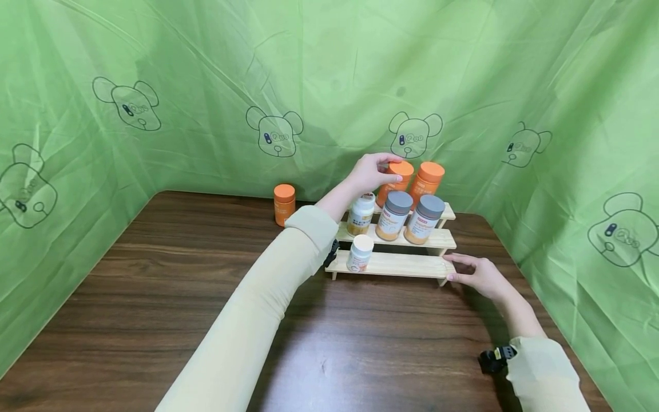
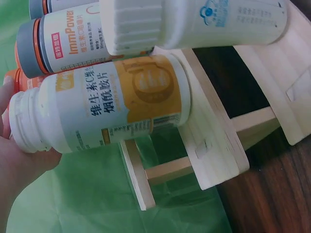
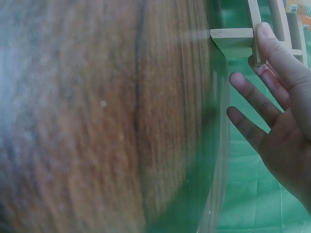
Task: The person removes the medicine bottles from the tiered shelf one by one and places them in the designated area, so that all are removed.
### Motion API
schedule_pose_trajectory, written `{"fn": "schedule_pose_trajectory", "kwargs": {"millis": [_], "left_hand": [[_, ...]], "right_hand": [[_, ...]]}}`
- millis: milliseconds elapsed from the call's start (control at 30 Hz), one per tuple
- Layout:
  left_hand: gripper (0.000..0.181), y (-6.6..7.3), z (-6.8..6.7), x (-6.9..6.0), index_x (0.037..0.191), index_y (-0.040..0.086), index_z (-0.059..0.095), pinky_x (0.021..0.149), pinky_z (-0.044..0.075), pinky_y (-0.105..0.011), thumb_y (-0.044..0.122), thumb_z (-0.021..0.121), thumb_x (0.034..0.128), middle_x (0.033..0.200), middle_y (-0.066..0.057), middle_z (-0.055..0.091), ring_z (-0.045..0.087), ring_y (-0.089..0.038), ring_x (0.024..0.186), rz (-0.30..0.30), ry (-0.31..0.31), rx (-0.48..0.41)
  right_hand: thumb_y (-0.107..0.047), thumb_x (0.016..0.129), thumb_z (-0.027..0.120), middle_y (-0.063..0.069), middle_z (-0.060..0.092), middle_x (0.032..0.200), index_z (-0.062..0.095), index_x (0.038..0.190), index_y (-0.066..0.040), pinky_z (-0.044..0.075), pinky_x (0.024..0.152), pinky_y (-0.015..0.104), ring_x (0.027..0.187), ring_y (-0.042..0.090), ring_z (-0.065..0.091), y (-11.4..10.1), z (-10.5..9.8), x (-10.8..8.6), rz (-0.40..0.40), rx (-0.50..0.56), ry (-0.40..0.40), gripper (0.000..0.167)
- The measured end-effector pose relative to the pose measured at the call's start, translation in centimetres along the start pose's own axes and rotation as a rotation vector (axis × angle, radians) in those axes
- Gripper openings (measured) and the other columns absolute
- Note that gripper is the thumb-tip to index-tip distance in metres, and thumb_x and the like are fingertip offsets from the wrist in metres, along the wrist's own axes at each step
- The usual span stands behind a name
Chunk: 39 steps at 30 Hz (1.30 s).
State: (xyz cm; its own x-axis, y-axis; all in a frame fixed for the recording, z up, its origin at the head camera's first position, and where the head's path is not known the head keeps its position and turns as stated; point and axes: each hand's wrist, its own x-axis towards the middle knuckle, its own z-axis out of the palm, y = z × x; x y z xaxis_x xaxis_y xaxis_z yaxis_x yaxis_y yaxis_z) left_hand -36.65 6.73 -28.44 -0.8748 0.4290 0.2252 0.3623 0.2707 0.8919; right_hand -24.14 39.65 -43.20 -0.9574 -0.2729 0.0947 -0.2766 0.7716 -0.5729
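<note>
My left hand [image 1: 369, 173] grips an orange supplement bottle [image 1: 400, 169] by its cap, on the top tier of a wooden stepped rack [image 1: 407, 264]. Beside it stands a second orange bottle [image 1: 426, 182]. Two grey-capped bottles [image 1: 392, 220] and a white-and-gold bottle [image 1: 361, 216] occupy the middle tier. A small white bottle [image 1: 360, 254] is on the lowest tier, at its left. With thumb and index finger, my right hand [image 1: 480, 277] pinches the right end of the lowest tier; its other fingers spread free in the right wrist view. The left fingertips are mostly hidden in the left wrist view.
Another orange bottle [image 1: 285, 205] stands alone on the dark wooden table [image 1: 170, 274], left of the rack near the back edge. Green cloth [image 1: 340, 74] with bear-face drawings hangs behind and along both sides.
</note>
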Motion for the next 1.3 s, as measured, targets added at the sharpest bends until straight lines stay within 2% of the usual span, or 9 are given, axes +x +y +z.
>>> {"fn": "schedule_pose_trajectory", "kwargs": {"millis": [333,733,900,1033,1300], "left_hand": [[0.043,0.0,-0.6,0.1,0.123,0.021,0.061,0.08,0.049,-0.022,0.023,0.074,0.0822,0.124,0.005,0.058,0.055,-0.016,0.104,0.014,0.089,-0.036],[0.044,1.5,-1.9,-0.5,0.124,0.021,0.061,0.078,0.051,-0.023,0.025,0.074,0.0821,0.123,0.004,0.06,0.056,-0.014,0.103,0.053,0.134,-0.062],[0.043,1.9,-2.8,-0.8,0.122,0.022,0.062,0.079,0.051,-0.024,0.025,0.075,0.0812,0.122,0.006,0.06,0.057,-0.013,0.101,0.065,0.169,-0.08],[0.044,2.2,-3.5,-1.2,0.123,0.022,0.062,0.081,0.05,-0.026,0.024,0.076,0.0808,0.122,0.006,0.06,0.056,-0.013,0.102,0.07,0.171,-0.099],[0.044,2.9,-5.7,-2.3,0.123,0.018,0.062,0.083,0.051,-0.028,0.019,0.075,0.0812,0.121,0.002,0.061,0.056,-0.016,0.105,0.078,0.192,-0.207]], "right_hand": [[-0.03,0.08,0.075,0.017,0.063,0.119,0.061,0.126,-0.013,0.046,0.069,0.02,0.079,0.006,0.06,-0.1,0.0,-0.1,0.016,-0.009,0.011,0.051],[-0.031,0.08,0.076,0.018,0.063,0.118,0.061,0.126,-0.013,0.046,0.069,0.02,0.076,0.004,0.06,0.1,-0.1,-0.1,0.029,-0.007,0.012,0.052],[-0.03,0.08,0.076,0.017,0.066,0.113,0.061,0.126,-0.013,0.047,0.069,0.02,0.076,0.007,0.062,0.1,-0.2,-0.1,0.023,0.002,0.009,0.052],[-0.03,0.08,0.075,0.018,0.064,0.116,0.06,0.127,-0.012,0.048,0.07,0.021,0.079,0.009,0.062,-0.1,-0.3,-0.1,0.018,0.006,-0.002,0.052],[-0.031,0.08,0.075,0.018,0.062,0.12,0.06,0.128,-0.012,0.048,0.074,0.021,0.085,0.007,0.061,-0.1,-0.2,-0.2,0.024,0.006,-0.005,0.053]]}}
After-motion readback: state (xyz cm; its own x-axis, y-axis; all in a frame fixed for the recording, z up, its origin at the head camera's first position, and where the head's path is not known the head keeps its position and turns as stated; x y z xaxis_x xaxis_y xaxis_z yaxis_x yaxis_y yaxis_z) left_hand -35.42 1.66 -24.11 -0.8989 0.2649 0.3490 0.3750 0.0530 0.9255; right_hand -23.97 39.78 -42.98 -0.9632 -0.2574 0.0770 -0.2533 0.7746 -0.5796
